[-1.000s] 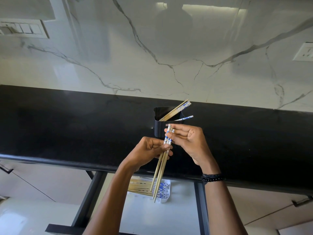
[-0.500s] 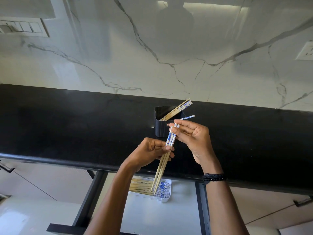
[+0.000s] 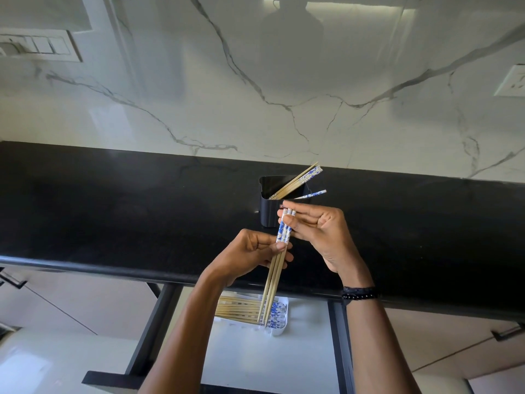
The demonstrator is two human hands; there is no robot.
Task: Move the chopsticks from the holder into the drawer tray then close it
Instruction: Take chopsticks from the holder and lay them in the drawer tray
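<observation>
Fingers of left hand (image 3: 250, 260) and right hand (image 3: 324, 234) pinch apparently three near-upright chopsticks (image 3: 272, 280).

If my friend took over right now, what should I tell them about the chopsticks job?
The left hand grips the held chopsticks mid-shaft; the right hand pinches their blue tops.
The holder on the counter has a few remaining chopsticks.
Done: several stored chopsticks lie in the white tray in the open drawer.
Left: lay these in, fetch the rest, close the drawer.
</observation>
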